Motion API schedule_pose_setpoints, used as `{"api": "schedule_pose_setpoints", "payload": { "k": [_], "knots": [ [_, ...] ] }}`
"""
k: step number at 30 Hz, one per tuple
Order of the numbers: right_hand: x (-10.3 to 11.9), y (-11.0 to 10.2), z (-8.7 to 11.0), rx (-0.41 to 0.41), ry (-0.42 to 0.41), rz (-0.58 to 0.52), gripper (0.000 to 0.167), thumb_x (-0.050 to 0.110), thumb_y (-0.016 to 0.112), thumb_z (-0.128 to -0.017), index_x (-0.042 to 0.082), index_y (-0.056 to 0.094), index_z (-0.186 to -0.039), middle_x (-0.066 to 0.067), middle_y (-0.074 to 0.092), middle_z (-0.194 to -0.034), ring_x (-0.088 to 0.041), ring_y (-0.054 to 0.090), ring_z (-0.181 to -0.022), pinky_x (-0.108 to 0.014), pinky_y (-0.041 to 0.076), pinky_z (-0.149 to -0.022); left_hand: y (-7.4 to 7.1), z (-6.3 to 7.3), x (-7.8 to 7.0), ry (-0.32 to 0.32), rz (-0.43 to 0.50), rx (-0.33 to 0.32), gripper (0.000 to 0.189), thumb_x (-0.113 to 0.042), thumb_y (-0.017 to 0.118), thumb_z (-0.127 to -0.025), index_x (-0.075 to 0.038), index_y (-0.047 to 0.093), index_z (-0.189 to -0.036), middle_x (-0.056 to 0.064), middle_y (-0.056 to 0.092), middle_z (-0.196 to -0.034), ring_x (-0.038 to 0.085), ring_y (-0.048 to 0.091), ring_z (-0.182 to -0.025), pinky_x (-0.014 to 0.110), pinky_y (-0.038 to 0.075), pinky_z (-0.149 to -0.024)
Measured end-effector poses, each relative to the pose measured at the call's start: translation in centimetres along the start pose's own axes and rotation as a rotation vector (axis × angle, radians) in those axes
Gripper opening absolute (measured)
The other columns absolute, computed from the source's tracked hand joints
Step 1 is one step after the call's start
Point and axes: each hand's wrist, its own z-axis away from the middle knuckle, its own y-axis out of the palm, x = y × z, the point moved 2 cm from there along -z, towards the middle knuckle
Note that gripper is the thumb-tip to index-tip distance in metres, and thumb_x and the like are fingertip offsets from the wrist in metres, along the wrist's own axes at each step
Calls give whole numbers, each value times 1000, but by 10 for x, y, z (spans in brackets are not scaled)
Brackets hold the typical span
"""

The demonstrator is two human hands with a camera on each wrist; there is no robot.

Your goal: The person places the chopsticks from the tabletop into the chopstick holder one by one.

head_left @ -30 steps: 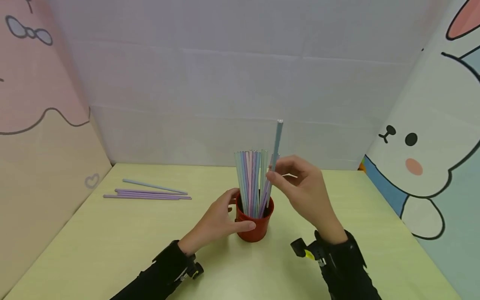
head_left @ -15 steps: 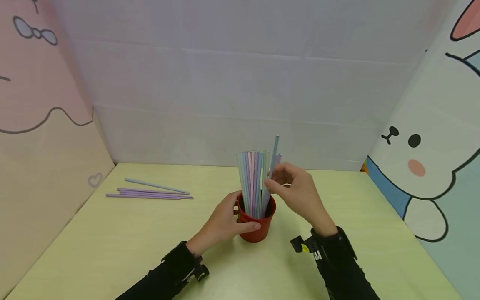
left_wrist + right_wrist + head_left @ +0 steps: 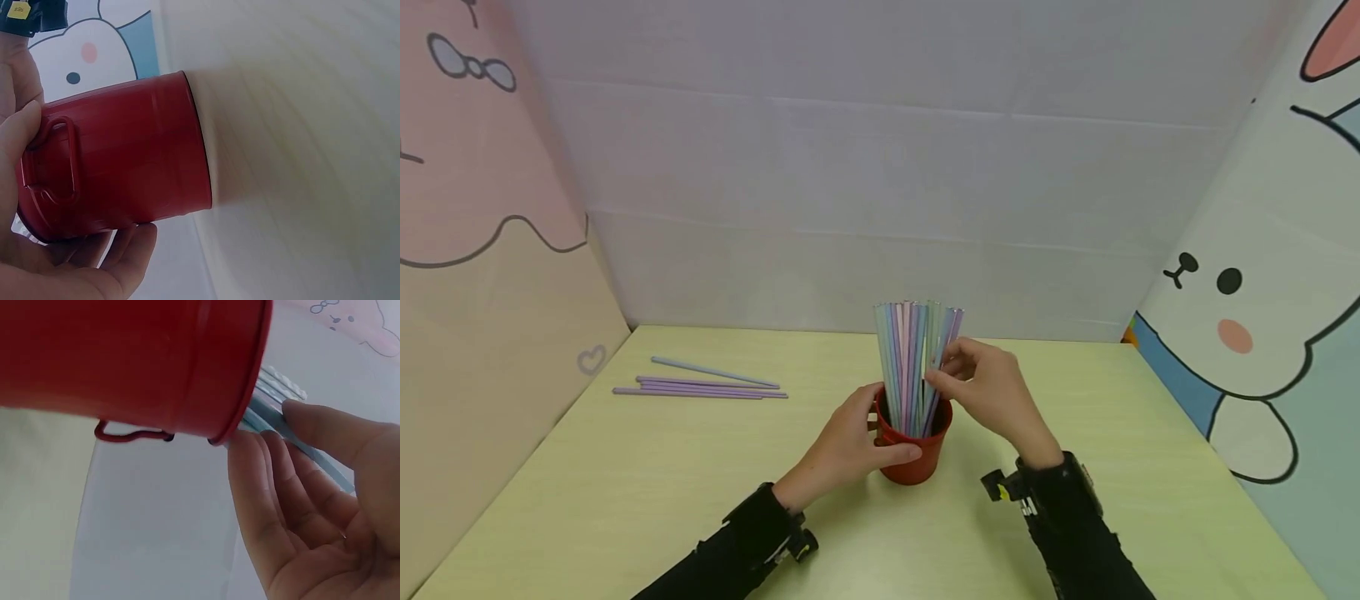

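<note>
A small red metal bucket (image 3: 913,467) with side handles stands upright on the table, holding a bunch of pastel drinking straws (image 3: 904,358). My left hand (image 3: 848,446) grips the bucket's left side, thumb across its front. In the left wrist view, fingers and thumb curl around the red wall (image 3: 125,156) near the rim. At the right of the bunch, my right hand (image 3: 988,390) pinches a blue straw (image 3: 322,462) between thumb and fingers. That straw stands among the others, its lower end hidden inside the bucket.
Several loose purple straws (image 3: 700,390) and a blue straw (image 3: 711,371) lie on the table (image 3: 647,483) at the back left. A white sheet (image 3: 850,167) rises behind the table, with cartoon-printed panels (image 3: 1240,333) on both sides.
My right hand has moved down and slightly left, lowering the blue straw into the bucket until its top is about level with the others. The left hand keeps its hold on the bucket.
</note>
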Motion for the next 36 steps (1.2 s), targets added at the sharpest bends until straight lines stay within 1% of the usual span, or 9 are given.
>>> {"api": "schedule_pose_setpoints", "payload": {
  "k": [7,12,16,19,24,27,30,33,36],
  "knots": [
    [6,-6,4,-117,-78,152,20,21,87,-91,9,73,-97,1,69,-73,-13,61,-66,-31,50,-59,0,0,1,-5,10,4,92,-35,92,-85,-15,42,-159,6,53,-151,25,57,-135,47,56,-107],
    [11,-13,6,-133,-73,146,18,20,86,-92,10,74,-101,1,68,-74,-13,62,-67,-31,51,-61,-4,-1,3,1,-7,50,91,-35,93,-84,-18,43,-159,1,55,-149,23,55,-135,47,53,-110],
    [17,-18,9,-137,-91,115,16,18,84,-93,10,74,-103,1,72,-80,-13,68,-74,-32,57,-67,-20,1,6,-13,-98,117,94,-35,94,-83,-20,43,-160,-2,55,-151,24,55,-134,49,51,-110],
    [23,-21,13,-135,-134,98,16,17,85,-93,11,74,-103,1,75,-88,-13,70,-79,-32,62,-71,-43,6,9,-21,-186,117,93,-36,92,-84,-17,43,-161,4,54,-155,29,56,-136,53,51,-111],
    [34,-26,27,-113,-231,88,19,13,86,-90,12,74,-105,2,74,-97,-14,70,-85,-33,64,-73,-96,20,19,37,-433,29,69,-30,86,-92,-11,55,-152,12,61,-146,34,60,-131,55,54,-104],
    [37,-27,38,-93,-284,100,23,13,89,-88,14,74,-106,5,73,-99,-12,69,-86,-31,64,-72,-135,30,38,115,-616,-31,53,-23,84,-94,-9,64,-141,12,67,-133,35,65,-121,54,56,-98],
    [39,-26,49,-70,-327,116,26,13,90,-86,16,74,-106,9,72,-101,-8,66,-86,-27,63,-71,-173,43,65,197,-794,-101,43,-14,87,-89,-6,70,-129,12,71,-119,33,68,-107,51,57,-91],
    [39,-23,59,-43,-357,126,30,11,91,-85,19,73,-108,11,71,-102,-5,64,-86,-25,61,-72,-207,59,89,233,-915,-140,38,-7,90,-82,-5,74,-116,11,72,-107,31,68,-93,49,58,-81],
    [38,-18,66,-16,-382,125,33,10,92,-84,20,72,-108,13,70,-103,-3,62,-86,-23,60,-72,-234,73,106,221,-969,-138,36,-2,92,-76,-6,75,-108,9,73,-101,28,68,-86,47,58,-74]
  ]
}}
